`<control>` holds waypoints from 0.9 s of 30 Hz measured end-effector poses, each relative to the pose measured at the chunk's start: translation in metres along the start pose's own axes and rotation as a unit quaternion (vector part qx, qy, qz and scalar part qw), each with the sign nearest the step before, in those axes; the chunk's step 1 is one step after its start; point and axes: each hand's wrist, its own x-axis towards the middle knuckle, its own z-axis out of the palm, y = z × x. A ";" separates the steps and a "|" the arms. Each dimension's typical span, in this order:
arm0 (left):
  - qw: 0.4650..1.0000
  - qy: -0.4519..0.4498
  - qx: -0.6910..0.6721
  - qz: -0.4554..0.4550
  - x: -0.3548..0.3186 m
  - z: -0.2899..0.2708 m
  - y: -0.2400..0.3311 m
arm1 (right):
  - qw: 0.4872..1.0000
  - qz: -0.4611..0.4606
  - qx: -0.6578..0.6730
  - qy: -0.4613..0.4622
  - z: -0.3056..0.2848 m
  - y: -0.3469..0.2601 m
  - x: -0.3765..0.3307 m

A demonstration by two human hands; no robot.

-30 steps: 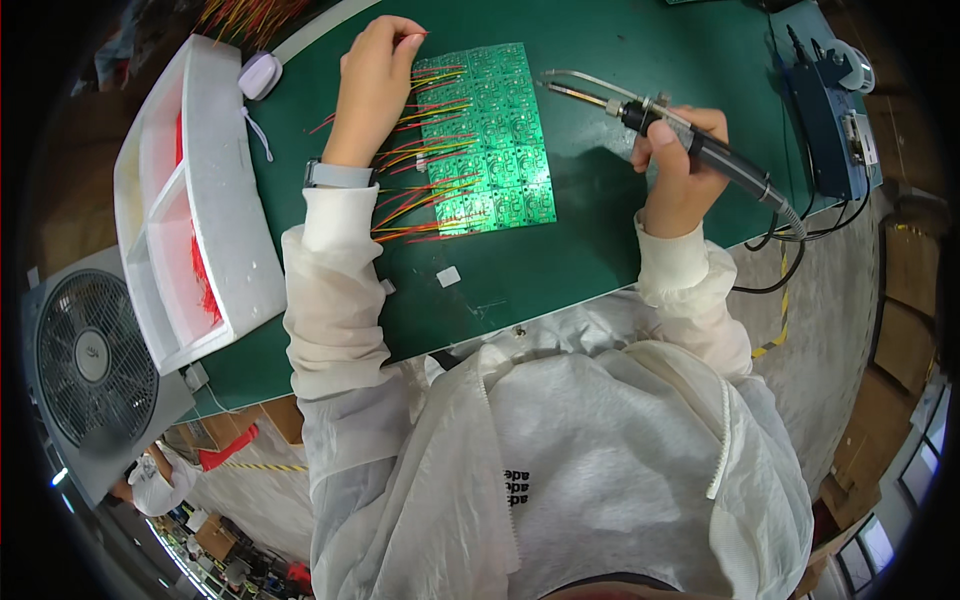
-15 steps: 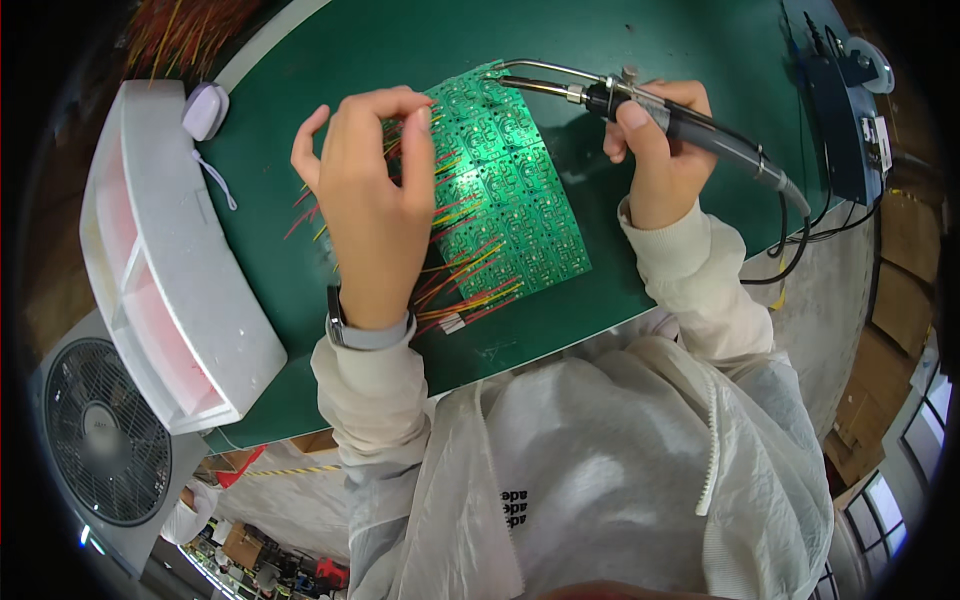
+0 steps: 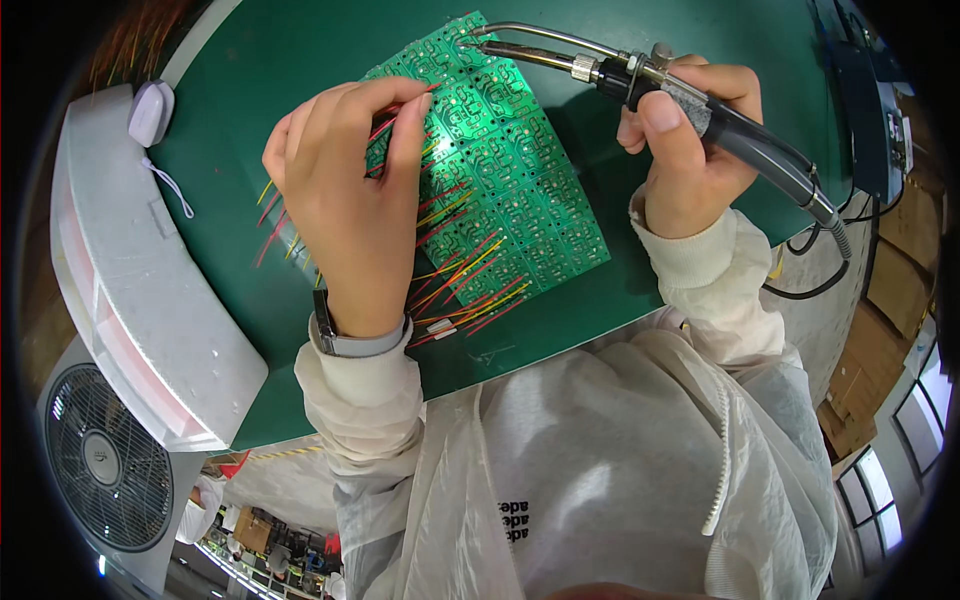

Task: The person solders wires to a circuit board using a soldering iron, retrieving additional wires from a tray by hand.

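Observation:
A green circuit board panel point(image 3: 545, 190) lies tilted on the table, printed with rows of repeated circuits. My left hand point(image 3: 345, 180) hangs over its left side, thumb and forefinger pinched on a thin red wire point(image 3: 433, 88). Several red and yellow wires point(image 3: 470, 275) stick out along the board's left and lower edges, some hidden under that hand. My right hand point(image 3: 690, 150) grips a soldering iron point(image 3: 745, 135) with a thin metal solder feed tube point(image 3: 550, 36) running along it. The iron's tip and the tube's end meet at the board's upper edge.
A white foam box point(image 3: 150, 260) with pinkish compartments stands at the left, a small pale case point(image 3: 151, 112) with a strap beside it. A fan point(image 3: 105, 460) is below left. A dark soldering unit point(image 3: 860, 120) sits at the right, with the iron's cable point(image 3: 835, 250) looping nearby.
The view has shifted, so the board sits higher in the picture. My left hand's other fingers have drawn in beside the pinch. The iron's tip remains at the board's upper edge.

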 end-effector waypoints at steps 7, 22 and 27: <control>0.999 -0.008 0.010 0.029 0.000 0.000 -0.003 | 1.000 -0.016 -0.009 -0.020 0.002 -0.002 0.001; 0.998 -0.011 0.054 0.043 0.000 0.001 -0.002 | 0.998 -0.017 -0.048 -0.045 0.002 -0.003 -0.003; 0.997 -0.014 0.062 0.039 0.000 0.000 -0.001 | 0.997 -0.013 -0.058 -0.049 0.002 -0.003 -0.002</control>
